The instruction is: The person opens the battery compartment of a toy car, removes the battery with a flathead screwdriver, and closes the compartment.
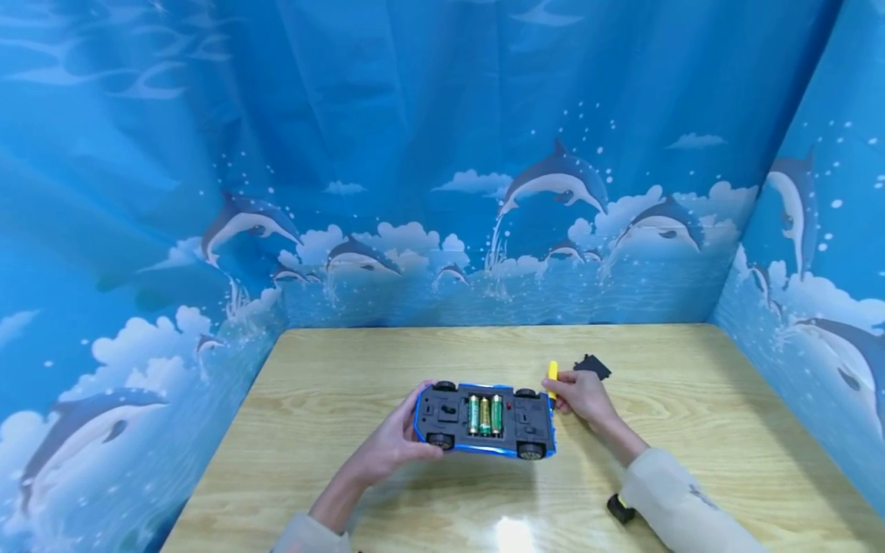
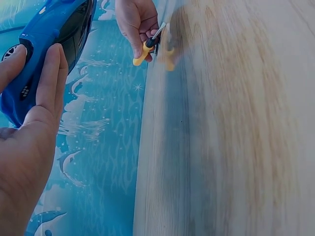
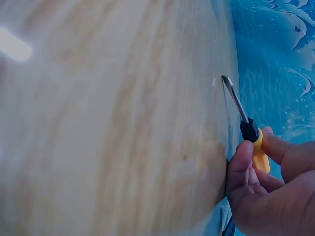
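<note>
My left hand [image 1: 394,442] grips a blue toy car [image 1: 442,418] by one end, thumb on one side and fingers on the other. In the head view its black underside faces up, and several green and gold batteries [image 1: 485,415] lie side by side in the uncovered compartment. The left wrist view shows the car's blue body [image 2: 37,54] between thumb and fingers. Near the car's other end, my right hand [image 1: 584,395] pinches a screwdriver [image 1: 552,372] by its yellow handle. Its metal shaft [image 3: 237,102] points away from the fingers in the right wrist view.
A black plastic cover [image 1: 596,366] lies on the wooden table [image 1: 332,369] just beyond the right hand. A small black object [image 1: 620,508] shows beside the right sleeve. Blue dolphin-print curtains [image 1: 415,153] stand behind the table and along its sides.
</note>
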Action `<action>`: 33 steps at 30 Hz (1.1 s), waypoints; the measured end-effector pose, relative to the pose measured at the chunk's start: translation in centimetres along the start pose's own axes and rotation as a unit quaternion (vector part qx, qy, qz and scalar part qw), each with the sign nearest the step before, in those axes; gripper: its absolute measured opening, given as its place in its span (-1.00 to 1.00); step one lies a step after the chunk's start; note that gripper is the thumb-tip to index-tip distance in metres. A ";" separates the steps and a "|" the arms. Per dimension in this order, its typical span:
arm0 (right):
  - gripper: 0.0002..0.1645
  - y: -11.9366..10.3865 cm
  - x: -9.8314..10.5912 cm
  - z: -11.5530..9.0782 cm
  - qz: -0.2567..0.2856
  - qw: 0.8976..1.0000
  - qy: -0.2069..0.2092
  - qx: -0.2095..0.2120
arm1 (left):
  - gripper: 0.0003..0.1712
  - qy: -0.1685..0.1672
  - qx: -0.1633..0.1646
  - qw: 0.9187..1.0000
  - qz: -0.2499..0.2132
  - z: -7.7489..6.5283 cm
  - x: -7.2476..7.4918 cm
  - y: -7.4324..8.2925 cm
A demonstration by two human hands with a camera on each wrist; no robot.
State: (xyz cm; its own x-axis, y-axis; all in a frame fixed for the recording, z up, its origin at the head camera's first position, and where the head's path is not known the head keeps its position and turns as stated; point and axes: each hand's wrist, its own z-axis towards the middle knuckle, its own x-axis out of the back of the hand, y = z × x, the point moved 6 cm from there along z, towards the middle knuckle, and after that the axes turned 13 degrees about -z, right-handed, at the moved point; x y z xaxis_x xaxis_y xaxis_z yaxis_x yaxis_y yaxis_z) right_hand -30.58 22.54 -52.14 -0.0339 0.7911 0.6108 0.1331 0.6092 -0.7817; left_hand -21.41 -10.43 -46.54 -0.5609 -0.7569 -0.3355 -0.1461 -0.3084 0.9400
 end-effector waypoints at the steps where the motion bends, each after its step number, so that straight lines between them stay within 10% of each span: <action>1: -0.65 0.0 0.0 0.0 -0.004 1.000 0.002 -0.001 | 0.25 -0.001 0.000 1.000 0.000 0.0 0.0 0.0; 33: -0.47 -0.2 0.1 -0.2 -0.019 0.999 0.034 -0.026 | 0.25 0.000 -0.002 1.000 -0.002 0.3 0.2 -0.6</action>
State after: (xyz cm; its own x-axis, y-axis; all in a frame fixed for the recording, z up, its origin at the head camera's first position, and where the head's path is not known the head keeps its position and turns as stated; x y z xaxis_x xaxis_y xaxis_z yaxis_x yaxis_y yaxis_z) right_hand -30.40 22.46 -51.94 0.0278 0.7601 0.6492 0.1841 0.6345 -0.7507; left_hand -21.63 -10.21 -47.13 -0.5600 -0.7557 -0.3396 -0.1448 -0.3143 0.9382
